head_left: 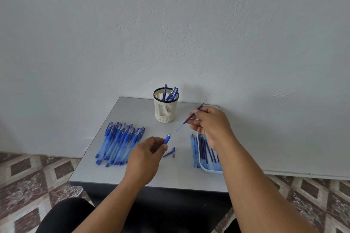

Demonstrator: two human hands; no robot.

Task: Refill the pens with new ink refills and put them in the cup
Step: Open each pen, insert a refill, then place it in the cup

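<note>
- Pen barrel (167, 138): translucent blue with a darker blue rubber grip section, its open end pointing up and to the right; the left hand (146, 154) pinches it between thumb and fingertips above the table (132, 111).
- Refill (190, 117): a thin tube, dark blue along most of its length and pale at the lower end, tilted with that pale end just apart from the barrel's mouth; the right hand (210, 125) grips it between thumb and fingers, along with a thin silvery piece I cannot identify.
- Cap (169, 151) and small grey tip (173, 156): lying on the table just right of the left hand.
- Cup (165, 109): cream, slotted, dark-rimmed, at the back of the table, holding several blue pens.
- Pile of capped blue pens (119, 143): at the left.
- White tray (203, 168): at the right, holding dark blue refills, partly hidden by the right forearm.
</note>
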